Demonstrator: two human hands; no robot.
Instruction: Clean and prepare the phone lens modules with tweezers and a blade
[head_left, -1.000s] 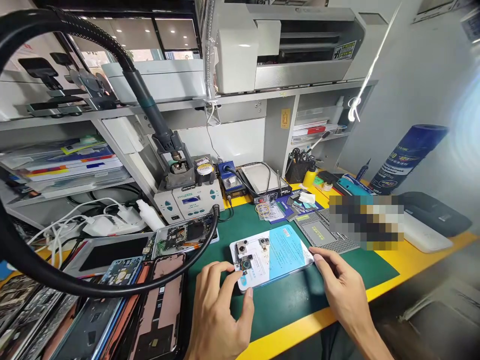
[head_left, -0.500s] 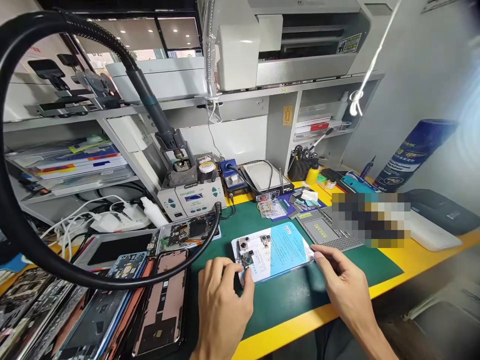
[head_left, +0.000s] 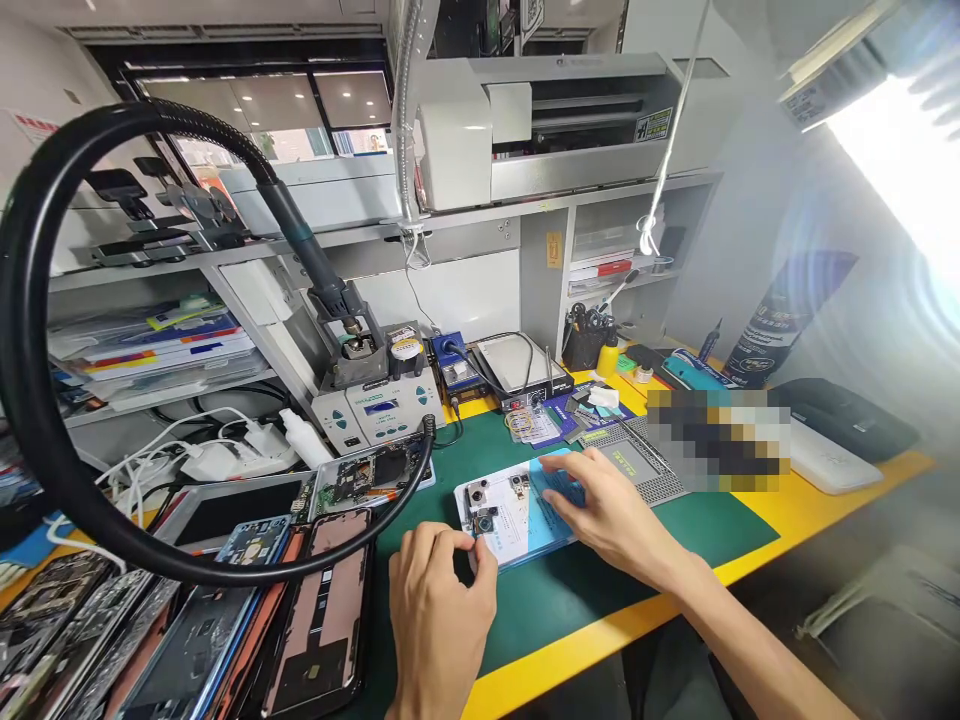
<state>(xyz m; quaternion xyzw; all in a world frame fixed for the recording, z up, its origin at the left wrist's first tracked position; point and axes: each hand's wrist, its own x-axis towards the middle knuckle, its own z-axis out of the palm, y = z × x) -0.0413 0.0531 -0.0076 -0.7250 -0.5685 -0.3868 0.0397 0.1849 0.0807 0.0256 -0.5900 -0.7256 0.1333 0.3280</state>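
A white and light-blue phone [head_left: 517, 520] lies face down on the green mat [head_left: 600, 590], with several loose camera modules [head_left: 480, 496] resting on its back near the left end. My left hand [head_left: 439, 610] sits at the phone's near-left corner, thumb and forefinger pinched on a small camera module [head_left: 484, 524]. My right hand [head_left: 607, 515] lies across the phone's blue right half, fingers stretched out flat and pointing left, touching the back cover.
A black hose [head_left: 45, 400] loops from the hot-air station [head_left: 375, 400] across the left side. Opened phones and back covers [head_left: 315, 610] lie at the near left. A grid-patterned grey pad [head_left: 637, 460], a heating plate [head_left: 517, 365], tool cup [head_left: 581, 345] and blue can [head_left: 780, 320] stand behind.
My right hand has moved left from the phone's right edge onto its blue back, fingers now flat. My left hand stays pinched at the camera corner. The view tilted upward slightly.
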